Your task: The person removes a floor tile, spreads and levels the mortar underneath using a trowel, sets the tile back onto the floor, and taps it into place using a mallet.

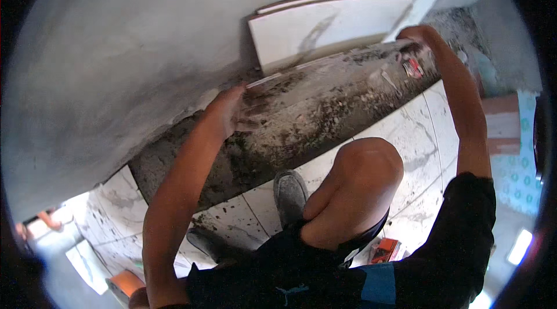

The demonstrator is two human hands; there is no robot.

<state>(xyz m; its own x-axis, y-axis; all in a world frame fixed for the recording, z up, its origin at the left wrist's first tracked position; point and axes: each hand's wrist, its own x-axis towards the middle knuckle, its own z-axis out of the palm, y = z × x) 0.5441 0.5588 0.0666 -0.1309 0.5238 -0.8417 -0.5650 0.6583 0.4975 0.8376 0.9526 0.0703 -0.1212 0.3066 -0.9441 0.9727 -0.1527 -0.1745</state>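
Observation:
A long, narrow strip of tile (325, 76) with a dull grey, dusty face and a thin pale edge spans the space between my hands, close to the foot of the wall. At its left end is my left hand (233, 107), its fingers slightly blurred and bent round that end. My right hand (416, 35) grips the far right end, beside the leaning tiles, with its fingertips partly hidden. Below the strip lies a bed of rough grey mortar and rubble (290, 141). Where the strip ends and the bed begins is hard to make out.
White marbled tile pieces (331, 24) lean on the grey wall (139, 36). Laid white floor tiles (406, 129) border the bed near my shoes (290, 196). A crumpled red packet (413, 67) lies at right, a red box (385, 250) by my leg. Another person's hand (49, 220) shows far left.

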